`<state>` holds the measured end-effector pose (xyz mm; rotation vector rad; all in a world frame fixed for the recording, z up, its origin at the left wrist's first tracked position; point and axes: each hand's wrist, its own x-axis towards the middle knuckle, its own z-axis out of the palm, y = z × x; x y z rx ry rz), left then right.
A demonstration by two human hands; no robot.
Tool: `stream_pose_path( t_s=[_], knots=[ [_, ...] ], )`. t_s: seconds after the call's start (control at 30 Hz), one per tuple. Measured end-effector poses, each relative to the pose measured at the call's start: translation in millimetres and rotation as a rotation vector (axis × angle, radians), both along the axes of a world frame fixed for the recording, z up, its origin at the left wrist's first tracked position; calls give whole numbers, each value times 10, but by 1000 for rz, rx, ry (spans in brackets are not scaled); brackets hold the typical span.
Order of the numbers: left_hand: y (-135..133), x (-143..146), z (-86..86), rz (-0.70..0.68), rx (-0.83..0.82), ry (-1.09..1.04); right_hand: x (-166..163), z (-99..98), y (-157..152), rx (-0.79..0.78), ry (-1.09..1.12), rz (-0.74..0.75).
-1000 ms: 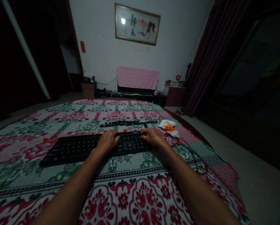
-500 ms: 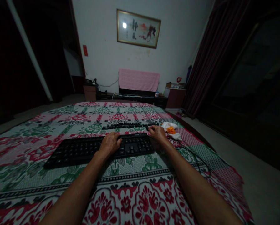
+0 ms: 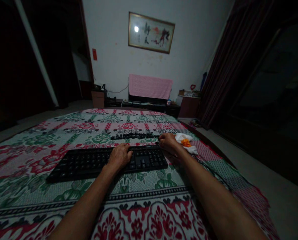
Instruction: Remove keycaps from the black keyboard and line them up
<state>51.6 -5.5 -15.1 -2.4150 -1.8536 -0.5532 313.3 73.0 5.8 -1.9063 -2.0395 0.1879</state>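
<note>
A black keyboard (image 3: pixel 81 166) lies on the patterned cloth. Across it rests my left hand (image 3: pixel 120 156), its fingers stretched toward the far edge and the thumb apart over the keys. A dark patch without visible keys shows just right of that thumb. Beyond the keyboard runs a row of small loose black keycaps (image 3: pixel 136 136). At the right end of this row my right hand (image 3: pixel 167 141) is closed in a pinch, with a small dark piece, seemingly a keycap, at its fingertips. The fingers partly hide it.
A white cloth with an orange part (image 3: pixel 186 142) lies just right of my right hand. A black cable (image 3: pixel 213 173) trails along the right side. The cloth-covered table (image 3: pixel 124 116) has a curved right edge. Past it stand low cabinets and a screen draped in a pink towel (image 3: pixel 150 86).
The view has shifted slightly. My right hand stays at the right end of the keycap row, its fingers curled in more. My left hand still rests on the keyboard.
</note>
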Motion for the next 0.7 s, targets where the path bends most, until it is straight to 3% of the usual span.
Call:
stream_pose_path(
  t_s=[0.37,0.7],
  knots=[
    [-17,1,11,-1,3,-23,-88,-115,178,-115,-21,-28],
    [-19,1,7,0,9,-5,-101,-53,144,-118,-95,19]
  ],
)
